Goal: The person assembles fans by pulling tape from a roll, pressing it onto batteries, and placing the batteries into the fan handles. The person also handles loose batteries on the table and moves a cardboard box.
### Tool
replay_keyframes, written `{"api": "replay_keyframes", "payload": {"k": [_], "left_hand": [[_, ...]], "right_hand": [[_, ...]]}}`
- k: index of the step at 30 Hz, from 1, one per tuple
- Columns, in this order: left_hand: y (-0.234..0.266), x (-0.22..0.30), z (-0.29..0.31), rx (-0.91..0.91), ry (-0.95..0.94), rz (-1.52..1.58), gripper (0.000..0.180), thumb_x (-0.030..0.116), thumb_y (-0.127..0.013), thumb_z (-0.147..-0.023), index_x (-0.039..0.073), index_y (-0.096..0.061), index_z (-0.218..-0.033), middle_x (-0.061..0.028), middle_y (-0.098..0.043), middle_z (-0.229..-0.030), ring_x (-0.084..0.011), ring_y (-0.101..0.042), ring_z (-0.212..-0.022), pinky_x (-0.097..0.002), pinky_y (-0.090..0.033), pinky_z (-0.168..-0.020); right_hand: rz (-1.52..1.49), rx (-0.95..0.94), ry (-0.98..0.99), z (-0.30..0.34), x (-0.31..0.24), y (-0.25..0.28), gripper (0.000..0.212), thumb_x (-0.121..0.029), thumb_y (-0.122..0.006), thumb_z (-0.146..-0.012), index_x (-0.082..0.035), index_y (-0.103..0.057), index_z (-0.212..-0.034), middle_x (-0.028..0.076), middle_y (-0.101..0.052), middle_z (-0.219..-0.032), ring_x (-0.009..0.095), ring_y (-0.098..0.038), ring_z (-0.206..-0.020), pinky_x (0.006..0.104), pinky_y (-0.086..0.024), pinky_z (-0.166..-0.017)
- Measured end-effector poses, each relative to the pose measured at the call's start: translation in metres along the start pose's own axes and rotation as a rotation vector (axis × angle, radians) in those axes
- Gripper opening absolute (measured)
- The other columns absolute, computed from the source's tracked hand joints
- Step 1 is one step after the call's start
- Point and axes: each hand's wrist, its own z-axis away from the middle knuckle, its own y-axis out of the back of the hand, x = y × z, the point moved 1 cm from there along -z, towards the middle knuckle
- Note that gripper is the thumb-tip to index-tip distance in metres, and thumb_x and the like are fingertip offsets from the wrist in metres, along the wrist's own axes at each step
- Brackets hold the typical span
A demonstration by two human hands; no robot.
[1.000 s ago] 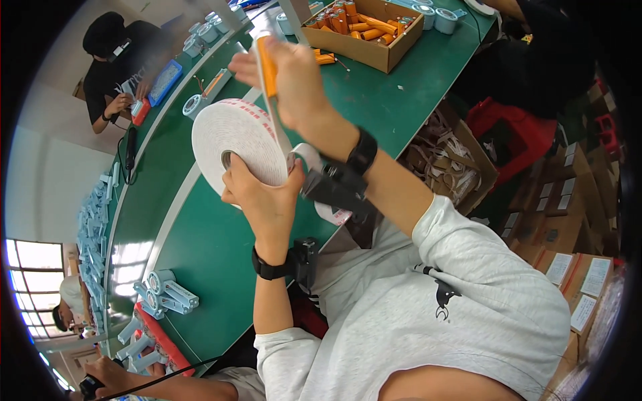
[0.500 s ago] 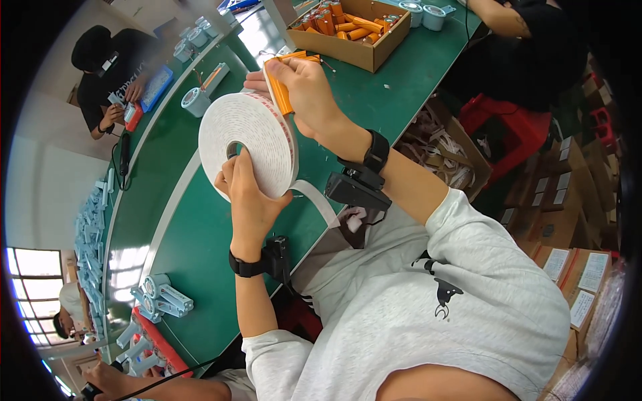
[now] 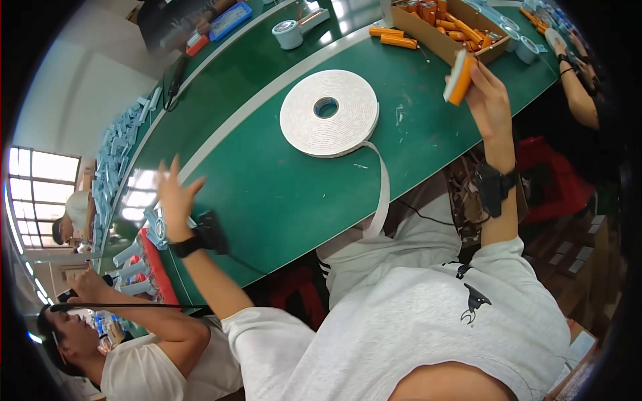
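head view: the right hand is grasping an orange battery pack between thumb and fingers, raised above the worktop close to its near edge, toward the right end. a white strip covers the pack's left-facing side. the left hand is released, holding nothing, fingers spread, over the left part of the worktop; the nearest items to it are light blue housings. whether it touches them cannot be told.

a large roll of white tape lies flat near the middle of the worktop, clear of both hands. its loose end runs out across the near edge and hangs down toward the person's lap.

a cardboard box of orange batteries stands at the right end, far side. two orange packs lie beside its left wall. a light blue cup-shaped part sits past the pale strip along the far side. black devices are strapped to both wrists. a co-worker sits off the left end.
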Motion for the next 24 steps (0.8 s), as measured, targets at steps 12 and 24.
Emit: {"api": "replay_keyframes", "payload": {"k": [12,24], "left_hand": [[0.01,0.128,0.032,-0.265,0.128,0.125,0.055,0.038,-0.072,-0.063,-0.003,-0.062,-0.099,-0.0211,-0.059,-0.099,-0.0306,-0.057,-0.095,-0.0357,-0.046,-0.078],[0.015,0.114,0.072,-0.232,-0.432,0.643,0.03,0.008,-0.071,-0.063,0.007,-0.063,-0.092,-0.01,-0.047,-0.122,-0.0329,-0.04,-0.115,-0.0422,-0.039,-0.087]], "right_hand": [[-0.044,-0.662,-0.16,0.033,0.022,-0.126,0.043,-0.006,-0.063,-0.078,0.006,-0.05,-0.116,0.01,-0.057,-0.101,0.019,-0.058,-0.09,0.0358,-0.05,-0.083],[0.392,-0.712,-0.113,0.034,0.03,-0.181,0.031,0.004,-0.069,-0.067,0.0,-0.06,-0.096,0.007,-0.057,-0.09,0.017,-0.058,-0.091,0.0288,-0.05,-0.079]]}}
